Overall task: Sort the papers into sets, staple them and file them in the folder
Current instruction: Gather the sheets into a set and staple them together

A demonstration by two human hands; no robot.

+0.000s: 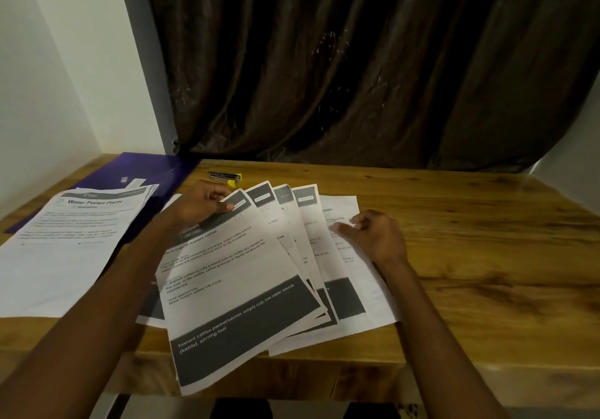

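Fingers of the left hand [207, 202] pinched the fanned papers [259, 256] near the stapler [225, 176]; right hand [373, 236] lay open; overhanging sheets risked sliding off.

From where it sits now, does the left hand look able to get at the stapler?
Probably yes. The stapler lies bare on the table just beyond the left hand, nothing between them. But that hand is pinching the top of the fanned papers and must release first.
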